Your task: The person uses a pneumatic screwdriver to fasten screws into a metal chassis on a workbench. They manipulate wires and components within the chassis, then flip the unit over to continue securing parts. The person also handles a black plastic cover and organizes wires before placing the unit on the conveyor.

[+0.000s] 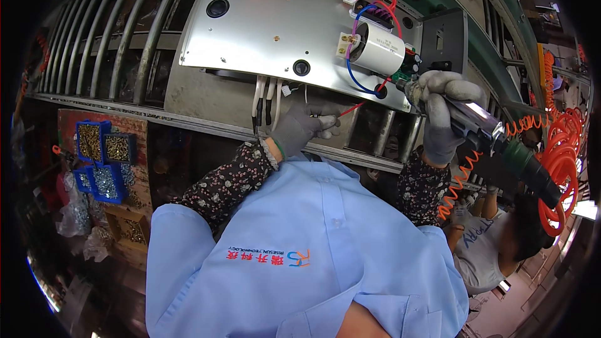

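Observation:
My right hand (443, 109), in a grey glove, is wrapped round a power screwdriver (485, 122) with a silver body and a dark green rear end. Its tip points left, toward the panel's right front edge beside a black hole. In its grey glove, my left hand (303, 128) is closed at the panel's front edge, fingertips pinching the lower end of a red wire (352, 110). A silver metal panel (250, 19) lies in front of me. On its right side sits a white cylindrical capacitor (379, 49) with blue, purple and red wires beside it.
White cables (268, 100) hang out below the panel, near my left hand. The panel rests over a roller conveyor (128, 31). At left stand blue bins (105, 181) of small fasteners. Orange coiled hoses (560, 150) hang at right, where another person (491, 244) is nearby.

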Demonstrator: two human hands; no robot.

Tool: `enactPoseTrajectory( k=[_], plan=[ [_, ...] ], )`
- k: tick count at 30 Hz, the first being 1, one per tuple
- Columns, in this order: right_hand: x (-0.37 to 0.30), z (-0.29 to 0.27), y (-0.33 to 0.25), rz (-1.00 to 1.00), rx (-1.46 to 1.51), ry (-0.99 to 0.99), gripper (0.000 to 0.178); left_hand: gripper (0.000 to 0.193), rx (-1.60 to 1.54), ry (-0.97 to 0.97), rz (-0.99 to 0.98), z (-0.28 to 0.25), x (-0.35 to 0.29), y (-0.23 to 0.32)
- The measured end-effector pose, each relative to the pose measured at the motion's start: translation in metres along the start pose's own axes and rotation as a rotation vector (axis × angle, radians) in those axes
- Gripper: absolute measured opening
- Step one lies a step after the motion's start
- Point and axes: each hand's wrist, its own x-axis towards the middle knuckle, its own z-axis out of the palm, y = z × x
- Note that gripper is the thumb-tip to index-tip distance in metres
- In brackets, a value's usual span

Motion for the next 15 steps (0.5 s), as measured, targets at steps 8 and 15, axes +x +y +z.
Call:
enactPoseTrajectory(
  k=[8, 15],
  plan=[
    [-0.003, -0.004, 0.000, 0.048, -0.065, 0.031, 0.032, 0.019, 0.382, 0.169, 0.330, 0.015, 0.057, -0.012],
    [-0.002, -0.015, 0.000, -0.006, 0.003, -0.092, 0.031, 0.020, 0.551, 0.376, 0.818, 0.043, 0.117, -0.055]
  ],
)
